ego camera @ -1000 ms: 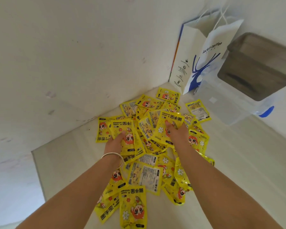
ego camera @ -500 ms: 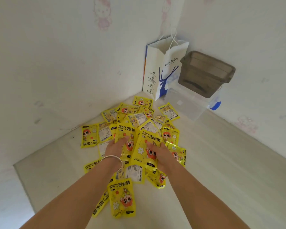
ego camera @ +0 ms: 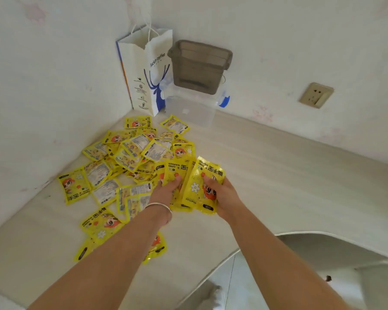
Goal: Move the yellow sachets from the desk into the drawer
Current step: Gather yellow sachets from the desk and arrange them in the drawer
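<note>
Several yellow sachets (ego camera: 130, 153) with a red cartoon print lie in a loose heap in the corner of the pale desk (ego camera: 267, 166). My left hand (ego camera: 166, 190), with a silver bangle on the wrist, grips a sachet (ego camera: 177, 173) at the heap's right edge. My right hand (ego camera: 224, 195) holds a small stack of sachets (ego camera: 202, 184), lifted and tilted off the desk. More sachets (ego camera: 101, 222) lie under my left forearm. No drawer is in view.
A white paper bag with a blue deer (ego camera: 148, 72) stands in the corner. Beside it a clear plastic box (ego camera: 190, 110) carries a grey tub (ego camera: 199, 66). A wall socket (ego camera: 316, 95) is at the right. The desk's curved front edge (ego camera: 323, 233) runs below my right arm.
Both hands have pulled back from the middle of the heap toward me and to the right, lifting sachets with them. The view has swung right, showing the desk's front edge.
</note>
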